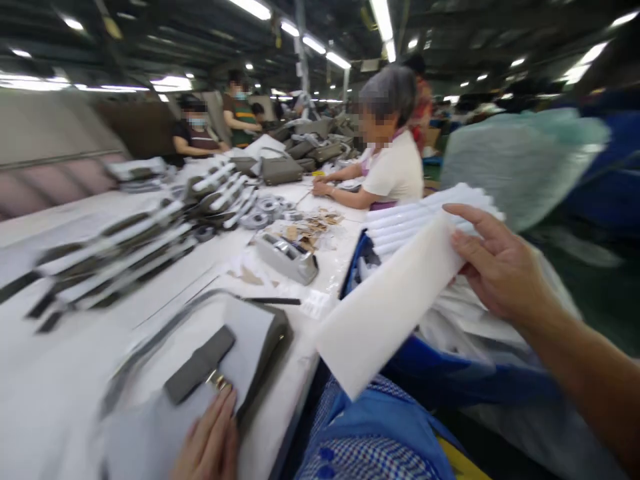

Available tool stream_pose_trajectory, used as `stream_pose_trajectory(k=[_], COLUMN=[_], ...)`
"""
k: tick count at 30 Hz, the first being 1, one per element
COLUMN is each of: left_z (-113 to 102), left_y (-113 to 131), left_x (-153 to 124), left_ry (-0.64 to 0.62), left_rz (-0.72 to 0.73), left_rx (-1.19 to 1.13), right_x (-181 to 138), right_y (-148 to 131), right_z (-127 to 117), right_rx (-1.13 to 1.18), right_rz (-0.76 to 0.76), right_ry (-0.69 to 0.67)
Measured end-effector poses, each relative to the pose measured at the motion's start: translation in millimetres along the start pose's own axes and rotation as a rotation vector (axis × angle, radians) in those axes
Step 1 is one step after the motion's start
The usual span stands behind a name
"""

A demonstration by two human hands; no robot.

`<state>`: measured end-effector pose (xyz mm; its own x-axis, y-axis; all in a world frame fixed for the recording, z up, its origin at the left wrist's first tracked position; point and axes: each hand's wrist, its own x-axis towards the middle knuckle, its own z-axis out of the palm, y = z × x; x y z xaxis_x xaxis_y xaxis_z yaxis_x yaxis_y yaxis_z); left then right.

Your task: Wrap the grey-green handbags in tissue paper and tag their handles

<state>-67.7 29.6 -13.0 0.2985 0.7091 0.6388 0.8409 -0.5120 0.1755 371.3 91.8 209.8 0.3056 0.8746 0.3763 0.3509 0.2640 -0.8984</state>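
Note:
My right hand [500, 267] pinches one end of a long, flat white sheet [390, 307], perhaps foam or paper, between thumb and fingers. The sheet slants down to the left, over the table edge and my lap. My left hand [213, 433] lies with fingers stretched out at the gold-coloured clasp [217, 380] of a grey-olive handbag [273, 340]. The bag lies on the table with pale wrapping over its front, a grey flap tab [200, 363] above the clasp and a wrapped handle loop [140, 353] spread to the left. My left palm is partly cut off below.
Beside my right hand, a blue bin [440, 367] holds a stack of white folded sheets [415, 217]. A tape dispenser [285, 257], tape rolls [257, 217] and scraps [315, 230] lie on the white table [250, 263]. Wrapped straps [120, 250] cover the left. A co-worker [400, 160] sits ahead.

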Motion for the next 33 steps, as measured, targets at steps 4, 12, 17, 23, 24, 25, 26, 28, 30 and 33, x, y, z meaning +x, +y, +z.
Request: stream_pose_trajectory(k=[4,12,17,23,24,25,26,28,30,33], left_z=[-13,-7,-4,-13,-15,-17,-18,-20,-20,-19], left_y=[13,25,28,31,31,30,30,30,31,33], left_x=[-2,-9,-10,1,3,6,8,10,10,8], left_ry=[-0.103,0.007,-0.012,-0.075,-0.113,-0.151,-0.181,-0.198,-0.187,-0.187], left_rz=[-0.114,-0.194,-0.226,-0.291,-0.3,-0.309,-0.316,-0.324,-0.339,-0.379], left_rx=[0.277,0.429,0.406,0.298,0.262,0.226,0.194,0.165,0.159,0.136], right_x=[3,-26,-30,-24,-22,-20,-19,-22,-30,-48], right_y=[11,32,27,38,36,32,28,22,23,42], right_z=[129,283,297,322,324,324,323,320,317,314], right_rx=[0.357,-0.414,-0.577,-0.414,-0.408,-0.412,-0.424,-0.464,-0.49,-0.508], right_rz=[0.171,-0.724,-1.284,-1.391,-1.351,-1.305,-1.263,-1.235,-1.283,-1.355], right_ry=[-0.379,-0.942,-1.072,-1.535,-1.514,-1.458,-1.378,-1.221,-1.166,-1.205])
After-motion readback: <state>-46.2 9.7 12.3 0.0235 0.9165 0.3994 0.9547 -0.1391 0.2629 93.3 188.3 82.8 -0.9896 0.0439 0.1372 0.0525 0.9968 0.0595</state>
